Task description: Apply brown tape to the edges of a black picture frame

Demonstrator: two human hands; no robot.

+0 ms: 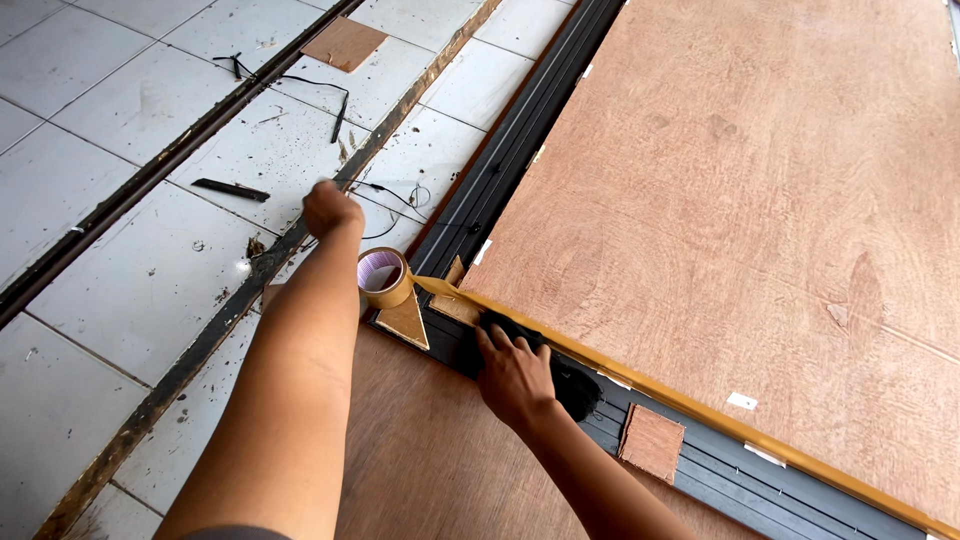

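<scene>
Head view: nearest, both forearms reach fwd over a brown board (420, 450) lying on the floor. R hand (515, 375) lies palm-down, fingers spread flat, pressing a black cloth (570, 385) onto the dark frame (720, 465) w/ grooves; no closed grip, just flat pressure. Cloth sits right at the start of the tape strip (700, 410), a tan band run along the lower edge of the big plywood sheet (760, 200) and off to the right. A small square wood scrap (651, 442) rests on the frame just right of the R wrist. L hand (330, 210) is further out, fist-like, over the floor; what it holds can't be told, back of hand faces camera. Tape roll (383, 277) stands on edge just right of the L forearm, at the frame corner, its strip leading to the sheet edge. A tan triangle piece (408, 320) lies under the roll. Beyond: white tile floor (120, 120) w/ debris, a long dark strip (200, 340) running diagonally, a black stick (231, 189), black wire (300, 85), and far off a square brown scrap (343, 44)
</scene>
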